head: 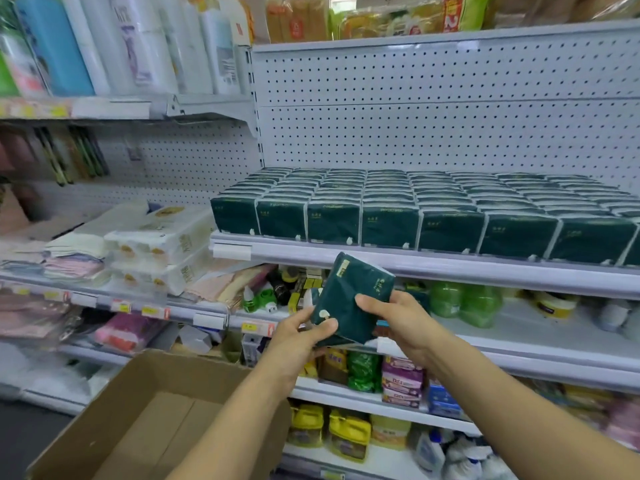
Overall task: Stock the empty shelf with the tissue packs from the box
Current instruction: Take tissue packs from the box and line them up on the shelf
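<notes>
A dark green tissue pack [351,296] is held tilted in front of the shelves, below the stocked shelf's front edge. My left hand [299,332] grips its lower left corner, thumb across the front. My right hand [391,317] holds its right side, thumb on the face. The white metal shelf [398,263] above carries several rows of matching green tissue packs [391,209], covering it from left to right. The cardboard box [145,420] sits open at lower left; the part of its inside that shows holds no packs.
White perforated back panel [433,126] rises behind the stocked shelf, with open height above the packs. Toilet roll packs [162,244] lie on the shelf to the left. Lower shelves hold green bottles [464,301], yellow containers [346,434] and small boxes.
</notes>
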A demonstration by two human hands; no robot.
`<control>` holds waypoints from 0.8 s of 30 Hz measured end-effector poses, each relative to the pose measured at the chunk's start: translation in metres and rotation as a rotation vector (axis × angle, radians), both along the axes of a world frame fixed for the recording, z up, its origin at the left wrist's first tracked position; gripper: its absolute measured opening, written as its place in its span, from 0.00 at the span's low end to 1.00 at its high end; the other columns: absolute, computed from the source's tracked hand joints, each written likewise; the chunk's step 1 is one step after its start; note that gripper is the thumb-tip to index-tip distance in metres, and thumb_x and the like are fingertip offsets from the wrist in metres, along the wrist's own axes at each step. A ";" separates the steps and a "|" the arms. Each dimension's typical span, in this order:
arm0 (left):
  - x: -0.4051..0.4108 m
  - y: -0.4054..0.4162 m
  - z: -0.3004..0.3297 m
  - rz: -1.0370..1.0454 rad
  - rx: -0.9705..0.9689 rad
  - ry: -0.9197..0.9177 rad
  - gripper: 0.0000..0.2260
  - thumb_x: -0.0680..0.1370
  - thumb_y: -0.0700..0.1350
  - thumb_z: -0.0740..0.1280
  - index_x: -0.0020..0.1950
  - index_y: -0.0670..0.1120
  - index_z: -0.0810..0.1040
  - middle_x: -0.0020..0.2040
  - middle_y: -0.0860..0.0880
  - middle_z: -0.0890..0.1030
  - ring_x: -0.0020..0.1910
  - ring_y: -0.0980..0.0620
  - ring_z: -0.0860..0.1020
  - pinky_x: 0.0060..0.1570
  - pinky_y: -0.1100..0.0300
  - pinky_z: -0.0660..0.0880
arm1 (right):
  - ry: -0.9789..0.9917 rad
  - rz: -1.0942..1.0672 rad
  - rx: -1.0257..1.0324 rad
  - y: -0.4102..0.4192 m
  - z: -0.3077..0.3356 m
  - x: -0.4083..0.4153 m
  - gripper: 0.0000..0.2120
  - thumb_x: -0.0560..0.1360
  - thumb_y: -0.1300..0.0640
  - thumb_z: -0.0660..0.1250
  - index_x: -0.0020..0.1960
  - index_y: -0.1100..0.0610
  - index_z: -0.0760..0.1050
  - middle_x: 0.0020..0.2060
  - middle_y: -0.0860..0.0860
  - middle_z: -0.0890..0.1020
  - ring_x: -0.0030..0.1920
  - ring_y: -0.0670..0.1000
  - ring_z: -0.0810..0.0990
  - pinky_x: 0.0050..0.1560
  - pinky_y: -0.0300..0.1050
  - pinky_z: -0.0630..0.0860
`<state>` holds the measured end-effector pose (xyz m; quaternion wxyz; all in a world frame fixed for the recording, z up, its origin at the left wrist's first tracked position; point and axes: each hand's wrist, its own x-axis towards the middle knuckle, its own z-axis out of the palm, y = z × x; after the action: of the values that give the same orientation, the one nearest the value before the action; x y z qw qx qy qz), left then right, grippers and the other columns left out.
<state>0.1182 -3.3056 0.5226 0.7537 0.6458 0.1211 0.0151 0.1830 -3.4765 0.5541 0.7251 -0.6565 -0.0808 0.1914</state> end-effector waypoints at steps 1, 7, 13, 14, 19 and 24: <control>0.004 0.006 0.002 -0.007 0.044 -0.011 0.15 0.76 0.42 0.73 0.62 0.49 0.79 0.55 0.50 0.84 0.53 0.50 0.83 0.56 0.54 0.79 | -0.012 -0.008 0.014 0.008 0.003 0.003 0.11 0.76 0.59 0.70 0.58 0.58 0.78 0.52 0.52 0.85 0.50 0.51 0.84 0.44 0.46 0.79; 0.013 0.088 0.016 -0.030 0.180 -0.080 0.12 0.80 0.56 0.63 0.54 0.52 0.82 0.49 0.55 0.85 0.48 0.61 0.82 0.43 0.67 0.75 | -0.271 -0.210 0.049 0.097 0.028 0.024 0.10 0.74 0.58 0.72 0.54 0.58 0.78 0.48 0.53 0.86 0.47 0.53 0.85 0.47 0.50 0.82; 0.027 0.238 0.017 -0.002 0.363 -0.117 0.02 0.78 0.43 0.69 0.50 0.47 0.82 0.52 0.53 0.81 0.57 0.48 0.79 0.53 0.53 0.76 | -0.593 -0.290 -0.293 0.200 0.060 0.062 0.16 0.71 0.51 0.75 0.54 0.51 0.73 0.50 0.48 0.82 0.50 0.49 0.82 0.50 0.56 0.81; 0.031 0.256 0.017 -0.005 0.350 -0.105 0.02 0.78 0.41 0.70 0.49 0.46 0.82 0.52 0.51 0.80 0.56 0.46 0.79 0.55 0.50 0.76 | -0.667 -0.273 -0.413 0.214 0.064 0.068 0.15 0.71 0.49 0.75 0.52 0.48 0.73 0.49 0.46 0.82 0.50 0.49 0.81 0.51 0.56 0.80; 0.048 0.305 0.021 -0.035 0.321 -0.080 0.05 0.79 0.38 0.68 0.47 0.47 0.83 0.51 0.49 0.81 0.49 0.46 0.80 0.44 0.52 0.78 | -0.926 -0.144 -0.949 0.272 0.082 0.091 0.24 0.73 0.44 0.72 0.66 0.50 0.72 0.62 0.48 0.77 0.61 0.53 0.76 0.59 0.51 0.74; 0.059 0.331 0.014 -0.018 0.261 -0.067 0.05 0.79 0.37 0.68 0.48 0.46 0.83 0.50 0.47 0.81 0.43 0.51 0.80 0.36 0.63 0.75 | -1.040 -0.047 -1.140 0.309 0.087 0.118 0.21 0.73 0.47 0.73 0.64 0.52 0.75 0.57 0.49 0.80 0.56 0.54 0.78 0.55 0.48 0.71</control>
<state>0.1774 -2.9746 0.5370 0.6672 0.7384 0.0869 0.0454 0.3007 -3.1672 0.6415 0.1476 -0.9356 -0.2860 -0.1450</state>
